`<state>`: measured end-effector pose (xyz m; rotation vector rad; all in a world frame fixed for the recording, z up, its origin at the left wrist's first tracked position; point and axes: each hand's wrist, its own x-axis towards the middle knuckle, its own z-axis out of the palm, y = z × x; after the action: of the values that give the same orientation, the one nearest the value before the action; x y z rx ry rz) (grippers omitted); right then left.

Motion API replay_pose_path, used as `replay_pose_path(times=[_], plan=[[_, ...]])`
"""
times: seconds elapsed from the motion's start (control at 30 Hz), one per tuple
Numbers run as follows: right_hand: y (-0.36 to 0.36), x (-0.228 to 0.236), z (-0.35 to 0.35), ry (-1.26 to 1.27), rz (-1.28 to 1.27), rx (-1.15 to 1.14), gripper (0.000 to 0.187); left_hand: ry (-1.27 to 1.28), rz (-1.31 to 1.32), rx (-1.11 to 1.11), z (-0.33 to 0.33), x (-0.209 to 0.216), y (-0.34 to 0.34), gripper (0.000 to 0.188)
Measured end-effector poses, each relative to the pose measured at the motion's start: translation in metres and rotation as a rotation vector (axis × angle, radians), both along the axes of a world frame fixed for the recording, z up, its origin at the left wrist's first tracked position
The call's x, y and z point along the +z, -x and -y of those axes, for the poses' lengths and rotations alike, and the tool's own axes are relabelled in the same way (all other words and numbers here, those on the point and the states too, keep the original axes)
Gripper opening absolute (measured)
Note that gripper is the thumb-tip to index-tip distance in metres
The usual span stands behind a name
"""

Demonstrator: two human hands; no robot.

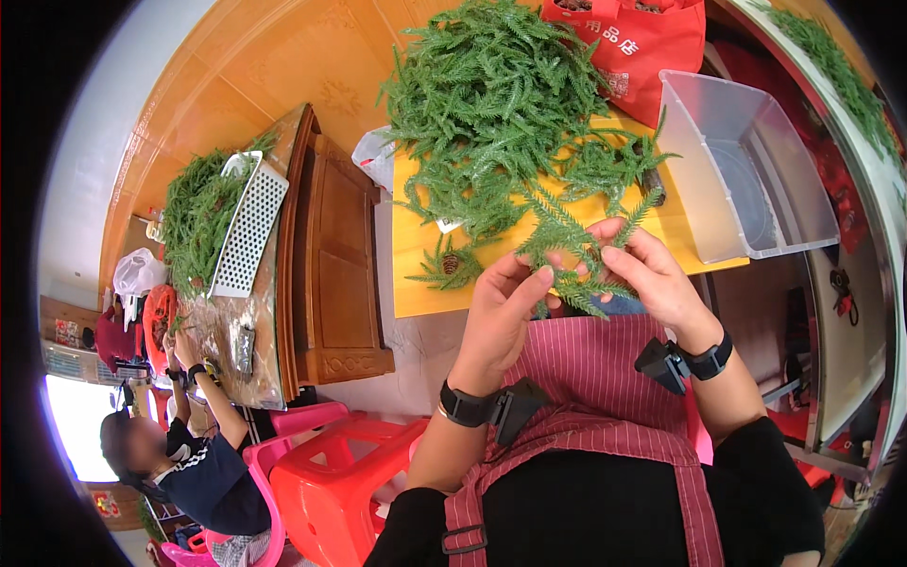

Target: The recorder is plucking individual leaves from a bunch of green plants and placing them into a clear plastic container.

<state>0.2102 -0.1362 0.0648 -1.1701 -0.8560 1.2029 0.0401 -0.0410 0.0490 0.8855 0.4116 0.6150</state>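
Over the near edge of the yellow table, both my hands pinch an artificial pine sprig with spread green needles. My left hand is closed on its left side, thumb and forefinger together. My right hand pinches the right side near the middle, where something brown shows among the needles, partly hidden by my fingers. Left of my hands, a small sprig with a pine cone lies on the table. A large heap of green pine sprigs covers the table's far part.
At the right stands a translucent plastic bin, with a red bag behind it. A dark object lies near the bin. On the left, a co-worker sits at another table with a white perforated basket and more greenery. Red stools stand between us.
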Motion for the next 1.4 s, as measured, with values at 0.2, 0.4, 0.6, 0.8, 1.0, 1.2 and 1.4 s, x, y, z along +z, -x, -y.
replay_pose_path(times=[0.2,0.4,0.6,0.8,1.0,1.2,1.4], plan=[[0.0,-0.003,0.001,0.003,-0.1,-0.003,0.027,0.083,0.063,0.027,0.0,-0.004,0.0,0.011],[-0.004,-0.01,0.002,0.019,-0.083,-0.017,0.027,0.075,0.073,0.01,0.0,-0.002,-0.005,0.007],[0.001,0.003,0.003,0.085,-0.119,-0.025,0.027,0.13,0.085,0.069,0.004,0.001,-0.007,0.007],[-0.001,-0.008,0.002,0.079,-0.103,-0.076,0.026,0.099,0.143,0.001,0.003,-0.002,-0.004,0.009],[-0.003,-0.006,0.003,0.121,-0.063,-0.026,0.03,-0.034,0.042,0.032,0.006,0.003,-0.004,0.009],[0.002,-0.003,0.001,-0.253,0.529,-0.173,0.054,-0.28,-0.109,0.041,0.011,-0.002,-0.001,0.012],[0.001,0.016,0.001,-0.457,0.95,-0.057,0.053,-0.745,-0.171,0.159,0.009,-0.013,-0.003,0.018]])
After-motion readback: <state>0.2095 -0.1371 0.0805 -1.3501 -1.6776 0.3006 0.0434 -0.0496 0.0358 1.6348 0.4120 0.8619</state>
